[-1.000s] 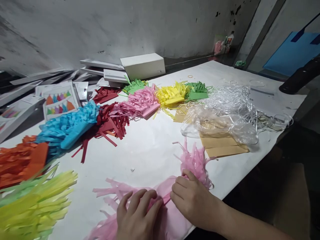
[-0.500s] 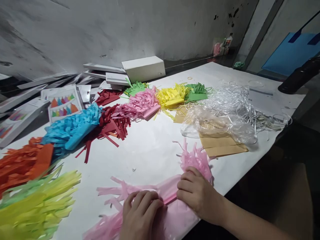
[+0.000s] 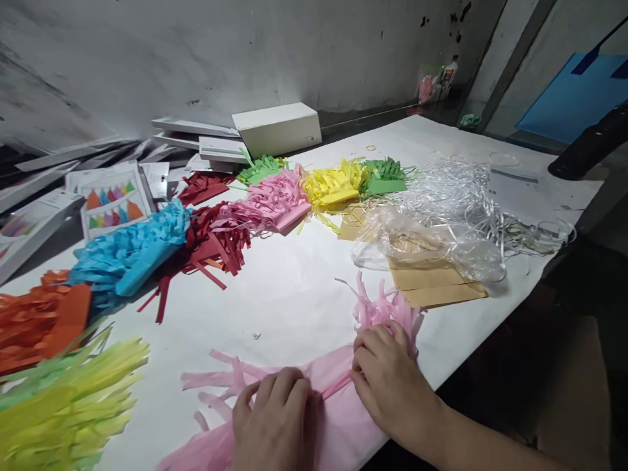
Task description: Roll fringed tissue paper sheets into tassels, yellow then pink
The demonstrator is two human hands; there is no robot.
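The left hand (image 3: 272,418) lies palm down at the near edge of the white table (image 3: 294,294), fingers curled and pressing on the pink fringed tissue-paper sheet (image 3: 338,376). The right hand (image 3: 387,376) lies just beside it to the right, fingers bent and closed over the same sheet where its rolled middle meets the right-hand fringe. The sheet lies flat along the near table edge, with one fringe fanning out to the left of the left hand and the other standing up beyond the right hand's knuckles.

Stacks of fringed paper form an arc across the table:
- a yellow-green fringed stack (image 3: 69,405) at the near left;
- an orange fringed stack (image 3: 42,320) behind it;
- a blue fringed stack (image 3: 132,252);
- a dark red fringed stack (image 3: 216,239);
- a pink fringed stack (image 3: 275,203);
- a yellow fringed stack (image 3: 333,186);
- a green fringed stack (image 3: 385,176).

A crumpled clear plastic bag (image 3: 426,242) lies on tan paper sheets (image 3: 436,284) to the right, touching a tangle of clear ribbon (image 3: 466,190). A white cardboard box (image 3: 277,127) stands at the far edge by the wall.
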